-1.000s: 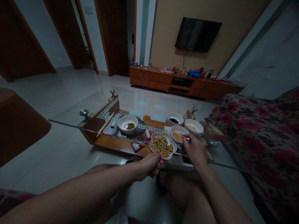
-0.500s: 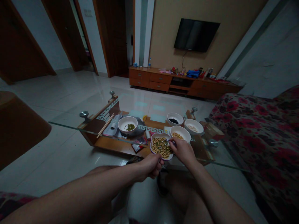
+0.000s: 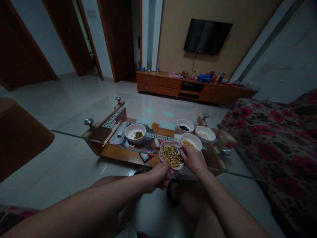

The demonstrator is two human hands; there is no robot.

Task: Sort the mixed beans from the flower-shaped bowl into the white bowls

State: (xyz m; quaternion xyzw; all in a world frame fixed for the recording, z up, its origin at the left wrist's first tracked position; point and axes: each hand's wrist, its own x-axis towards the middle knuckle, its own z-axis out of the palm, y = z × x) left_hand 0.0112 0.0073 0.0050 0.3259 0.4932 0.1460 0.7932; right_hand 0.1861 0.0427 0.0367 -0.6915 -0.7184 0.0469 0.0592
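Note:
My left hand [image 3: 161, 175] pinches the near edge of a purple-rimmed, scalloped white bowl [image 3: 170, 143] at the table's front edge. Inside the bowl lie mixed beans [image 3: 170, 157]: yellow soybeans, small green beans and a few white pieces. At the bowl's right side, my right hand [image 3: 195, 160] is closed around a thin utensil whose tip reaches over the beans; its kind is too small to tell. Just behind that hand stands a white bowl [image 3: 196, 138] with soybeans. Further back are a bowl [image 3: 189, 123] of black beans and a bowl [image 3: 209, 131] of white pieces.
On the left of the glass table [image 3: 74, 127] are a white bowl [image 3: 130, 129] of green beans and wooden chopsticks [image 3: 111, 134]. Small packets [image 3: 145, 157] lie on the shelf below. A flowered sofa [image 3: 267, 132] is at the right, and a TV cabinet [image 3: 170, 84] stands beyond.
Both hands and the bowls stay nearly where they were. The view has shifted very slightly.

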